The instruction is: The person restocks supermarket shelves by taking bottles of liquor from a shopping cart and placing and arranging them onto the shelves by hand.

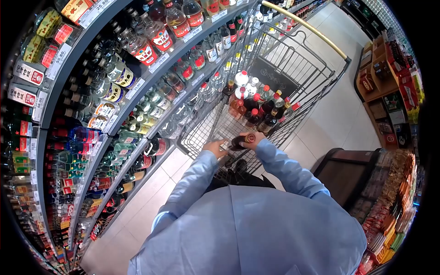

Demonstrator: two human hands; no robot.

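My right hand point(255, 139) is wrapped round a dark bottle point(238, 142), its brownish cap tilted up toward me, above the near end of the shopping cart point(284, 133). Just left of that bottle is my left hand point(214, 149), with its fingers apart and nothing visible in it. Whether its fingertips touch the bottle I cannot tell. Inside the wire cart stand several bottles, among them an amber bottle point(237, 109), a white-labelled bottle with a red cap point(241, 78) and a dark bottle point(267, 123). Part of the cart's near end is hidden by my arms.
Tall shelves point(114, 130) packed with liquor bottles run along the left, close to the cart. A yellowish cart handle point(306, 24) spans the far end. To the right are a dark-framed display case point(343, 172), packaged goods point(389, 197) and a wooden display stand point(373, 87) on the tiled floor.
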